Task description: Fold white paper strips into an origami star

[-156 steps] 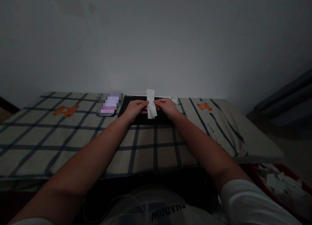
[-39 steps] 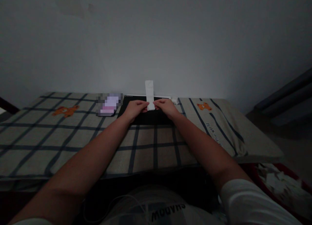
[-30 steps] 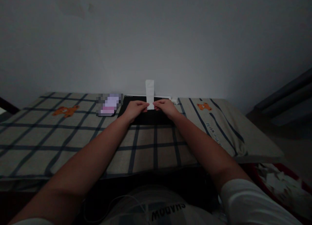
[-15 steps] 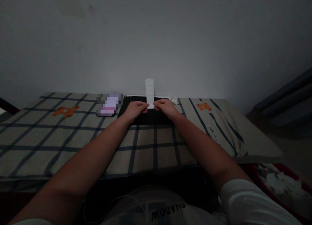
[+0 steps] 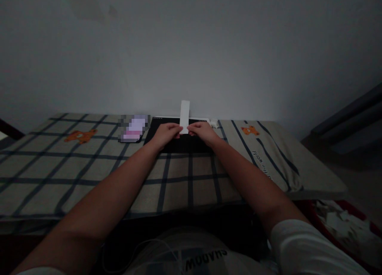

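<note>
**Paper strip held upright between both hands**

While both arms reach forward over the bed, a narrow white paper strip (image 5: 184, 115) stands upright between the two hands, its lower end pinched and its upper end rising free in front of the pale wall (image 5: 191, 48). Closed at thumb and fingers, the left hand (image 5: 166, 133) grips the strip's bottom edge from the left side. Pinched shut in the same way, the right hand (image 5: 203, 131) holds the same end from the right, so the fingertips of the two hands nearly meet at the paper.

Under the hands lies a flat black pad (image 5: 179, 144), set on the checked bedsheet (image 5: 89, 167) close to the wall. Just left of the pad sits a small blurred item (image 5: 133, 128), pale purple and pink; what it is cannot be told. Orange bear prints mark the sheet to the far left and on the pillow (image 5: 268, 155) at the right, which also carries some lettering. Low at the right edge, beside the bed, a red container (image 5: 365, 223) holds scraps of white paper.
</note>
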A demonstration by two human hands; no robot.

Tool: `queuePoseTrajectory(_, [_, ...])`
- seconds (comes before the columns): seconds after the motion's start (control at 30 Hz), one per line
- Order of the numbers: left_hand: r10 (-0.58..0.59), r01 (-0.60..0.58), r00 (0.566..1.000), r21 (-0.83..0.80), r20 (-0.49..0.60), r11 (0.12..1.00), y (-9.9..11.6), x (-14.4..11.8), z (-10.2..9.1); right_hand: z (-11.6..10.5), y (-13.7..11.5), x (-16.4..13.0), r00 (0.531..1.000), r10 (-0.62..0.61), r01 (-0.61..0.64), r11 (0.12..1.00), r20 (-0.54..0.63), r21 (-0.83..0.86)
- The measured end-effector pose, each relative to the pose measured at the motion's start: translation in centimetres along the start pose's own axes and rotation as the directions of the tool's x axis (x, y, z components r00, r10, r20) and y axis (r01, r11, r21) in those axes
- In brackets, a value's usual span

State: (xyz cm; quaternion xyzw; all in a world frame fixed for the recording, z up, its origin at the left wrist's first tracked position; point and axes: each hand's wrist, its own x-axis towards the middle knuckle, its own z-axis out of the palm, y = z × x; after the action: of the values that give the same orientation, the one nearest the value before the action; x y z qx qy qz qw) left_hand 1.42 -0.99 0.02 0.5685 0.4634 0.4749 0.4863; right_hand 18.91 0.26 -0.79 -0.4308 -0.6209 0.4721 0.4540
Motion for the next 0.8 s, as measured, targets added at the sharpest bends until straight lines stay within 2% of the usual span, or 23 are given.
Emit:
queuePoseTrajectory(0.17, [0.101, -0.098, 0.993, 0.048, -0.056, 0.994, 0.25, -0.02, -0.07, 0.24, 0.17, -0.05, 0.997, 0.045, -0.046, 0.999, 0.061, 0.014])
queuePoseTrajectory(0.33, [0.058, -0.058, 0.998, 0.022, -0.024, 0.998, 0.18, -0.09, -0.25, 0.22, 0.32, 0.20, 0.999, 0.042, -0.046, 0.991, 0.031, 0.129])
queuePoseTrajectory(0.47, [0.002, 0.001, 0.999, -0.041, 0.050, 0.999, -0.10, -0.06, -0.16, 0.10, 0.20, 0.39, 0.999, 0.013, -0.009, 0.993, -0.031, 0.113])
queuePoseTrajectory(0.7, [0.012, -0.013, 1.000, -0.124, -0.009, 0.992, 0.08, 0.05, -0.17, 0.33, 0.09, 0.17, 1.000, 0.008, -0.009, 0.995, 0.015, 0.098])
queuePoseTrajectory(0.8, [0.021, -0.022, 1.000, -0.114, -0.012, 0.993, 0.18, -0.02, -0.17, 0.43, -0.02, 0.06, 1.000, 0.005, -0.004, 0.996, -0.008, 0.092])
